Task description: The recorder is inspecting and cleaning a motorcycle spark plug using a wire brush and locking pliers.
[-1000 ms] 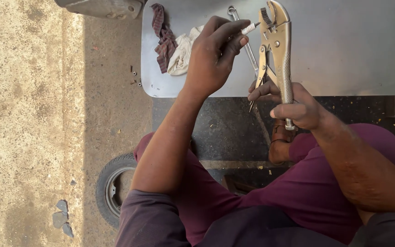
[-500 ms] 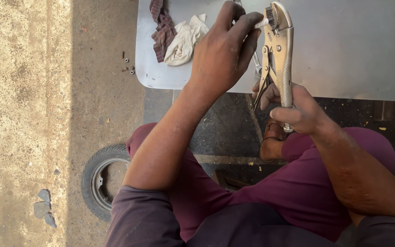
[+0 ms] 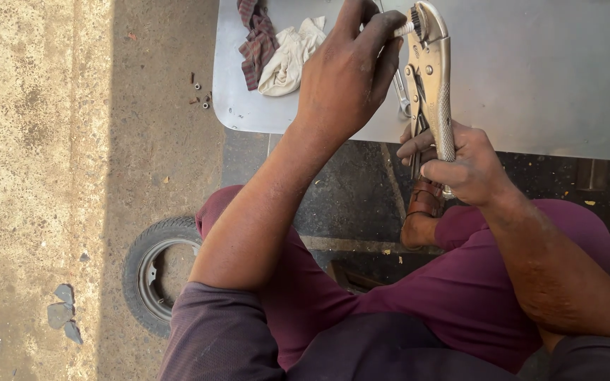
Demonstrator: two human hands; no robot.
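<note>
My right hand (image 3: 460, 159) grips the handles of silver locking pliers (image 3: 432, 77), held upright over a grey metal sheet (image 3: 531, 70). The jaws at the top clamp a small white bolt-like piece (image 3: 404, 29). My left hand (image 3: 347, 70) has its fingers closed on that small piece, right beside the jaws. A slim spanner (image 3: 399, 92) lies on the sheet behind the pliers, partly hidden by my left hand.
Checked and white rags (image 3: 277, 49) lie on the sheet's left part. Small bolts (image 3: 200, 95) sit on the ground by the sheet's corner. A small tyre with rim (image 3: 153, 271) lies on the ground at my left knee. My sandalled foot (image 3: 421, 212) rests under the sheet's edge.
My left hand has moved up and right, from above the sheet onto the small piece in the jaws. The view has shifted closer; my right hand keeps its grip on the pliers.
</note>
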